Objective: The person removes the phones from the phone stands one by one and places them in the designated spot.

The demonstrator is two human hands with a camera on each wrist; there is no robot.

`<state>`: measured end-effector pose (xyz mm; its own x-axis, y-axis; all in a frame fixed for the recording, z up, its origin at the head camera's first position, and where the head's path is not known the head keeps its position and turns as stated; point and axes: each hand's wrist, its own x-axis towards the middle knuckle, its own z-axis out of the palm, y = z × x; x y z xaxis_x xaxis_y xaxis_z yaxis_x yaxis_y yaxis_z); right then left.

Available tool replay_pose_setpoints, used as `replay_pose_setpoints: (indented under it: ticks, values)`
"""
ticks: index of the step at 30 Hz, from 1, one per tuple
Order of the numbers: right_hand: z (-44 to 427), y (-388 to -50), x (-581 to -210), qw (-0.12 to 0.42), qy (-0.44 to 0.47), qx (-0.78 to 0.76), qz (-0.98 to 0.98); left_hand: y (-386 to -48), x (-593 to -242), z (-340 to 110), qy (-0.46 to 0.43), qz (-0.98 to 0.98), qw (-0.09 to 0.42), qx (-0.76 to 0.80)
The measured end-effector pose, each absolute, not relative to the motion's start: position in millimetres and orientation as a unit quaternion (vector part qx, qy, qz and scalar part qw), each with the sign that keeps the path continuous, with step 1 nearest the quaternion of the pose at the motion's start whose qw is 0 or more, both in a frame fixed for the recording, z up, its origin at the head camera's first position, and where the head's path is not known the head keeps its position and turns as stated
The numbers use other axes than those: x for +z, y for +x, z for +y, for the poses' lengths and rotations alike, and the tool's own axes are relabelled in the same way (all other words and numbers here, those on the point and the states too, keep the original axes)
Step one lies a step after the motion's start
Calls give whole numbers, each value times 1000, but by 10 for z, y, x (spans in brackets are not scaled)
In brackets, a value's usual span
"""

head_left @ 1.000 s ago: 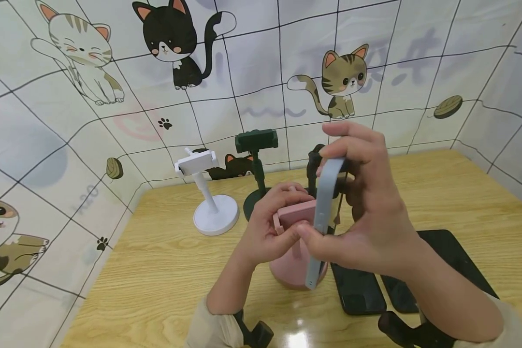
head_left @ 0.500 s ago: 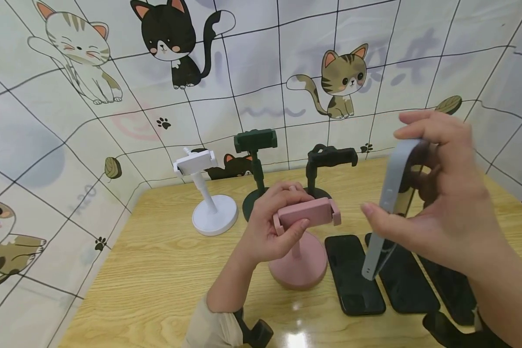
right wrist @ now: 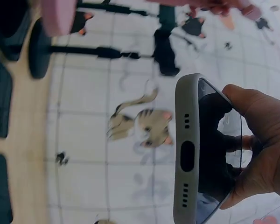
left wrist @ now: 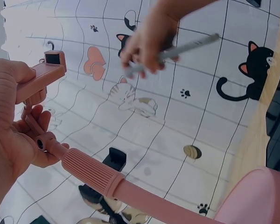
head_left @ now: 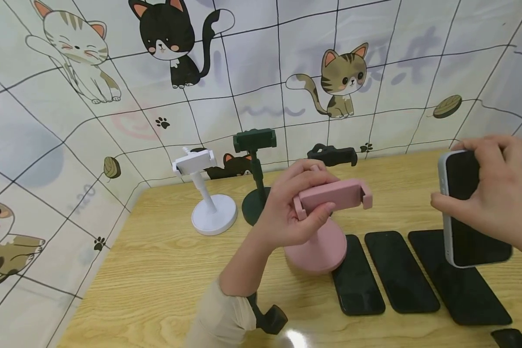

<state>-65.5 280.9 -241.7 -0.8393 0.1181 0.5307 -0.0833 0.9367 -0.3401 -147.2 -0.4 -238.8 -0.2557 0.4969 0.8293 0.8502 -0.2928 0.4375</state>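
My left hand (head_left: 293,205) grips the pink phone stand (head_left: 332,195) behind its clamp, with the thumb on the clamp's front. The stand's round base (head_left: 317,249) overlaps a black phone in the head view; I cannot tell whether it is lifted. In the left wrist view the fingers (left wrist: 39,123) curl behind the clamp, above the ribbed pink stem (left wrist: 91,172). At the right, my right hand (head_left: 502,188) holds a phone in a pale blue-grey case (head_left: 478,251) by its edges, dark screen showing. The phone's port edge (right wrist: 186,156) faces the right wrist camera.
Behind stand a white phone stand (head_left: 214,215), a dark green one (head_left: 255,140) and a black one (head_left: 332,156), partly hidden. Several dark phones lie on the wooden table, including a middle phone (head_left: 401,270) and a larger one (head_left: 465,290). A cat-print sheet (head_left: 252,72) backs the table.
My right hand has carried the blue-grey phone away from the pink stand to the right, turning its screen into view. My left hand has shifted the pink stand rightward and slightly back.
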Motion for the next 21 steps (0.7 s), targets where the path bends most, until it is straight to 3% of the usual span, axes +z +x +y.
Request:
replay_pose_setpoints:
  ticks: [7, 14, 21]
  values:
    - [3210, -744, -2682, 207, -55, 153, -965, -1491, -2358, 215, -600, -563, 164, -544]
    - [3583, -811, -3041, 97, -104, 166, -976, -1581, -2379, 501, -599, -576, 207, -517]
    - [3861, -822, -3330, 41, -104, 169, -979, -1715, -2402, 773, -582, -587, 227, -514]
